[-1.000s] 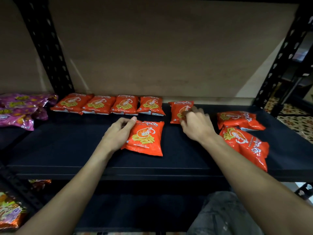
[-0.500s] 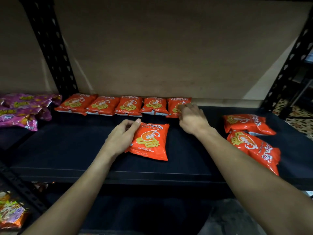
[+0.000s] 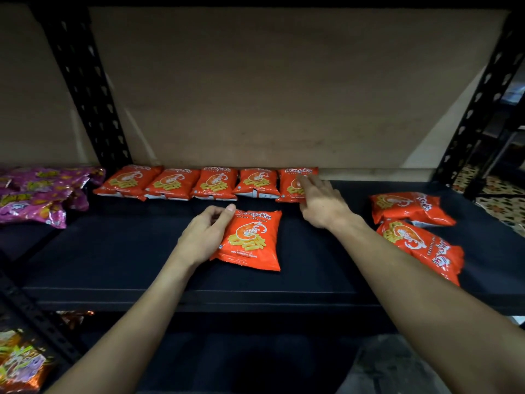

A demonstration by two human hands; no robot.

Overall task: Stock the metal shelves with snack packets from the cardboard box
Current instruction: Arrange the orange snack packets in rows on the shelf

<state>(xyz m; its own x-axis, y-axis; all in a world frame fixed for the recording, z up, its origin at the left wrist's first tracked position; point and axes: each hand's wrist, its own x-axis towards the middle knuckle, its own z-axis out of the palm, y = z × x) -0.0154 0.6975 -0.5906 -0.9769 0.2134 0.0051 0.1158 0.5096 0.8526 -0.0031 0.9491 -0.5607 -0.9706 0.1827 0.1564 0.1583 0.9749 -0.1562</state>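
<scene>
Behind black shelf, brown backboard

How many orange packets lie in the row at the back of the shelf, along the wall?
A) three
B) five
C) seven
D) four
B: five orange packets lie side by side in the back row, the right hand resting on the last one; the left hand holds a sixth, loose packet farther forward.
</scene>
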